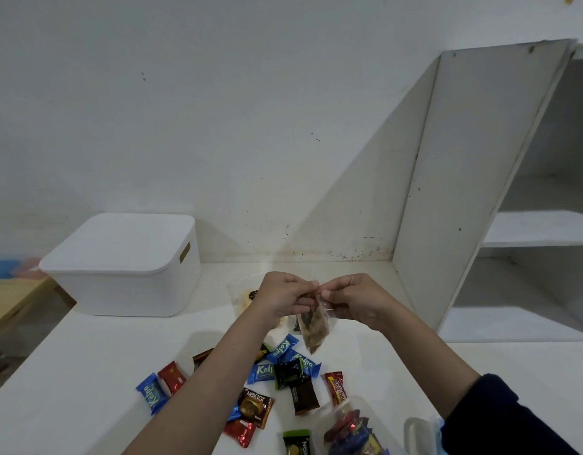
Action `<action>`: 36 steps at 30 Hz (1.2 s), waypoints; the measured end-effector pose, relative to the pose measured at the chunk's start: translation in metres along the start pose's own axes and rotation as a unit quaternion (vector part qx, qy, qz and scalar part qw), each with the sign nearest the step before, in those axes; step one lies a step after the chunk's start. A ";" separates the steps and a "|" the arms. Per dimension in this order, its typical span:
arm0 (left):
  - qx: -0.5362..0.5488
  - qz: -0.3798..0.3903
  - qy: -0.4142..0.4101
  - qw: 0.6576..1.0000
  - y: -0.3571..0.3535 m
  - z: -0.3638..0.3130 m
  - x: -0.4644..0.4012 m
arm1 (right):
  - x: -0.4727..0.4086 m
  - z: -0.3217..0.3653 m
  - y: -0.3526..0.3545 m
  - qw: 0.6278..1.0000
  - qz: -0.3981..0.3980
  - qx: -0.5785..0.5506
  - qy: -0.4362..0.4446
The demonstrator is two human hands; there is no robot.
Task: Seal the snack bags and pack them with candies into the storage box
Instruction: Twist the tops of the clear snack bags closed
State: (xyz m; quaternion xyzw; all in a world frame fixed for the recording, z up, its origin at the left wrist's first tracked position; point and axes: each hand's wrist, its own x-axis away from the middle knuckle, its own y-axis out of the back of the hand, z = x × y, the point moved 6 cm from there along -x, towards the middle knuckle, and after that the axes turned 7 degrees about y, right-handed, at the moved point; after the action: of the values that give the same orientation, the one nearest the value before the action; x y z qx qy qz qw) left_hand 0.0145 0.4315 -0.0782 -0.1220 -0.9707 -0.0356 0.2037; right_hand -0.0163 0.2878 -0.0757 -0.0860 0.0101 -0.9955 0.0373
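Candies (pixel 283 385) below; both hands' fingers (pixel 311 285) pinch raised snack bag (pixel 313 326) top.

Both arms outstretched, left grip (pixel 285 295) and right grip (pixel 349 298) fingertip-to-fingertip, each pinched tight.

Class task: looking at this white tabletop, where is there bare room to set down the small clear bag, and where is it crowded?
Bare patches: the white tabletop between the lidded white storage box and the scattered wrapped candies; also right of the candies, toward the white shelf unit. Crowded: the candy scatter under the forearms.
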 end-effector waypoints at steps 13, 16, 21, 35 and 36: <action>0.020 0.005 -0.005 1.000 0.003 -0.006 -0.002 | -0.009 0.000 0.007 0.998 -0.061 -0.003 0.024; 0.012 -0.008 -0.008 1.000 0.003 -0.008 -0.002 | -0.009 0.001 0.008 0.998 -0.063 -0.002 0.026; 0.002 -0.048 -0.013 0.999 0.005 -0.011 -0.004 | -0.010 0.005 0.009 0.995 -0.083 0.023 0.053; 0.126 -0.054 -0.012 0.990 -0.014 -0.057 -0.004 | 0.005 -0.044 0.017 0.973 -0.116 0.060 0.189; 0.144 -0.042 -0.011 0.989 -0.018 -0.059 -0.005 | 0.004 -0.049 0.015 0.968 -0.119 0.100 0.199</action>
State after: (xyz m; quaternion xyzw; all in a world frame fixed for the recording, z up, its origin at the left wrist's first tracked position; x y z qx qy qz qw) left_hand 0.0372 0.4058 -0.0264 -0.0511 -0.9721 0.0977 0.2071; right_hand -0.0278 0.2730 -0.1241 0.1172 -0.0922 -0.9859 -0.0757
